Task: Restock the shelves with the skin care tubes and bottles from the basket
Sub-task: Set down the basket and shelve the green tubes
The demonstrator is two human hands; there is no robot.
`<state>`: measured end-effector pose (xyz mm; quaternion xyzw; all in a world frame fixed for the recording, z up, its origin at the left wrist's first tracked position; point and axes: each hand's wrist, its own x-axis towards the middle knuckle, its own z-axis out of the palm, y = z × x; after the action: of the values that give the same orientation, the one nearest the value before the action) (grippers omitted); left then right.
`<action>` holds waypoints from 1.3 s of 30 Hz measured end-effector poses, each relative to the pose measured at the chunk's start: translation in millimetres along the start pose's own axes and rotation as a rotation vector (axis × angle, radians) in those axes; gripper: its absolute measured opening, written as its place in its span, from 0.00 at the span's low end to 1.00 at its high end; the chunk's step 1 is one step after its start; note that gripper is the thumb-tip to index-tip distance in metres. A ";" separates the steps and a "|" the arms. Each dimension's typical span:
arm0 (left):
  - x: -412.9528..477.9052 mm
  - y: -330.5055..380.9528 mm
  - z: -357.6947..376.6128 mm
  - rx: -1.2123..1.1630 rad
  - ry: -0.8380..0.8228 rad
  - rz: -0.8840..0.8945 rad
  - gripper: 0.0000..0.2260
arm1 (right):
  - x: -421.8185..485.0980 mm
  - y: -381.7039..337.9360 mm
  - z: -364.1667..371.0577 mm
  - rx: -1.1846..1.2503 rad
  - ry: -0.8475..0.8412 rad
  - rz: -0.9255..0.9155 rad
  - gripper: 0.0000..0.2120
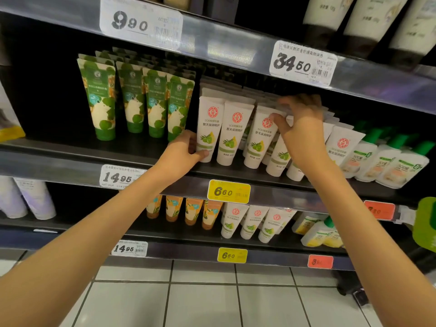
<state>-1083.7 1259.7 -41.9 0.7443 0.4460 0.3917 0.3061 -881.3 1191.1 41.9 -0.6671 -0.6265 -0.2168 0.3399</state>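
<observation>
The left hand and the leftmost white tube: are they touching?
Touching. Head view: the left hand grips the leftmost white tube near its bottom.

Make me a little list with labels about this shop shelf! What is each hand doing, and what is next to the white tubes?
place: middle shelf of a shop rack
left hand: grips the base of the leftmost white tube
right hand: pinches the tops of white tubes further right
to the left: green tubes, upright
to the right: green-capped bottles
yellow price tag: reads 6.60
basket: not in view
</observation>
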 end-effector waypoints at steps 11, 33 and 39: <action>1.3 -2.3 2.0 0.009 0.000 0.016 0.17 | 16.0 -4.8 -2.5 0.086 -0.199 0.181 0.13; -6.5 7.6 0.5 0.020 0.042 -0.035 0.18 | -13.5 -14.2 -13.4 0.013 0.019 -0.017 0.14; -71.2 -5.5 -22.8 -0.010 0.274 0.112 0.14 | -75.8 -76.4 -8.8 0.335 0.027 -0.075 0.08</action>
<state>-1126.6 1200.0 -56.9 0.7059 0.4394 0.5085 0.2237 -964.3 1131.3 7.6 -0.5744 -0.6736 -0.1306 0.4464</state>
